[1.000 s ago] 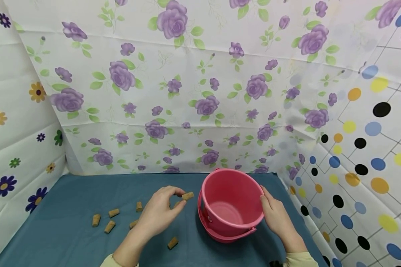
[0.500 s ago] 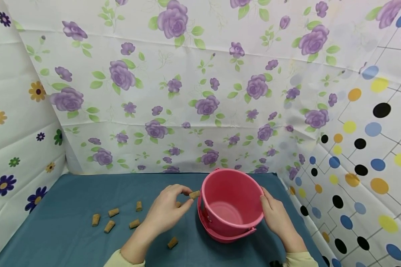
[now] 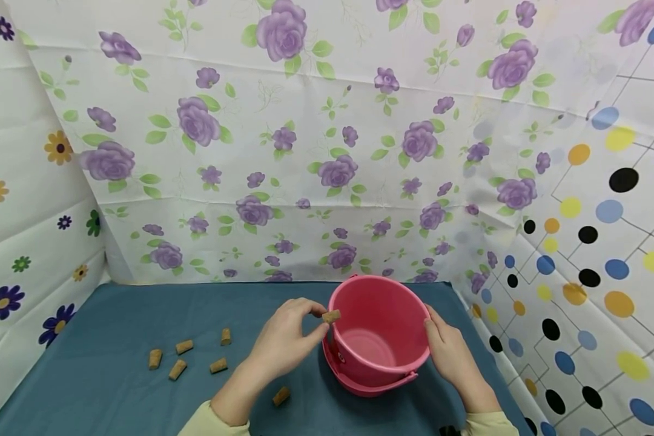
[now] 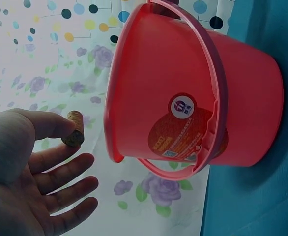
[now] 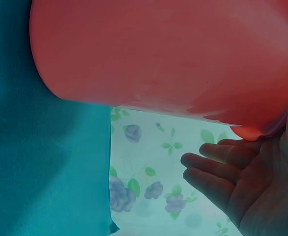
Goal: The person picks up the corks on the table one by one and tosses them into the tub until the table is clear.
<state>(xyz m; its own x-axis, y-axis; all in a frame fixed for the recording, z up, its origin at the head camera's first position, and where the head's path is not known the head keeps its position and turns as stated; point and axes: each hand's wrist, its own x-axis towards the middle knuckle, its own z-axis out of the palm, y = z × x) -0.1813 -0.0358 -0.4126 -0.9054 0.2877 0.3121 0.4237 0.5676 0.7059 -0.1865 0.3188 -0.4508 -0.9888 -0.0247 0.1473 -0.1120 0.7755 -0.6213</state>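
My left hand [image 3: 286, 339] pinches a cork [image 3: 331, 316] between thumb and forefinger, its other fingers loosely spread in the left wrist view. The cork is at the left rim of a pink bucket [image 3: 367, 348], seemingly just above it. The bucket stands on the cloth with its mouth up, and its handle hangs down. In the left wrist view a printed label [image 4: 173, 132] shows on its side. At the right rim my right hand [image 3: 452, 354] holds the bucket by its edge. The right wrist view shows its other fingers [image 5: 213, 172] stretched beside the wall; the thumb is hidden there.
Several corks lie on the blue cloth [image 3: 114, 399] to the left, among them one cork [image 3: 155, 358] far left and one cork [image 3: 281, 396] near the front. A flowered sheet [image 3: 300, 181] hangs behind; a dotted sheet [image 3: 588, 290] bounds the right.
My left hand has moved right, carrying the pinched cork from left of the bucket to its rim. The right hand and bucket have stayed in place.
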